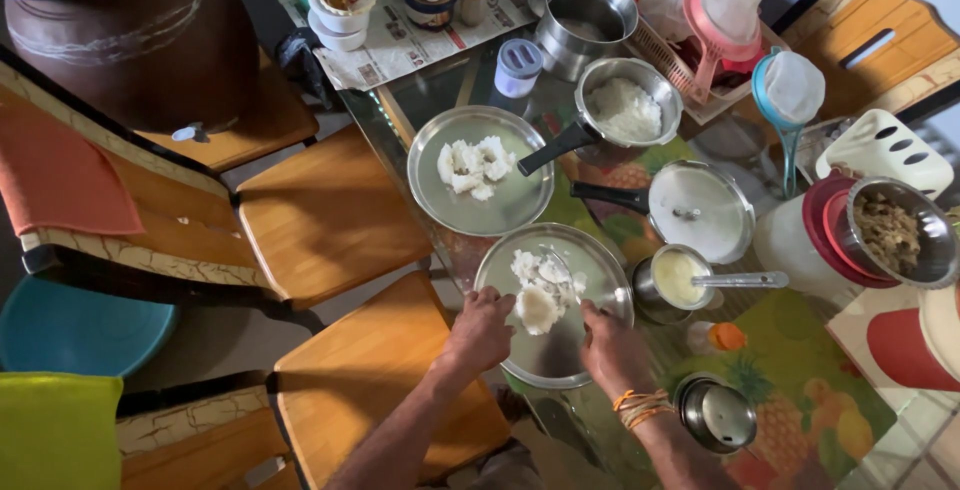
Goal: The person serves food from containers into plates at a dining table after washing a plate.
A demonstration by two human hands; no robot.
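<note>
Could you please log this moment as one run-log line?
left hand: on steel plate rim | right hand: on plate with white food | both grips: unclear

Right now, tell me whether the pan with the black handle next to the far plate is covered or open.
Open. The pan has no lid, and white food shows inside it.

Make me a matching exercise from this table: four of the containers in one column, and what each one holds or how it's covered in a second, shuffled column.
Things:
1. Near steel plate
2. Long-handled saucepan
3. Small steel cup
4. Black-handled pan

States:
A. Covered by a flat steel lid
B. Pale yellow liquid with a spoon resting across
C. White food, left hand and right hand at its edge
D. White food, no hand near

Pairs: 1-C, 2-D, 3-B, 4-A
</note>
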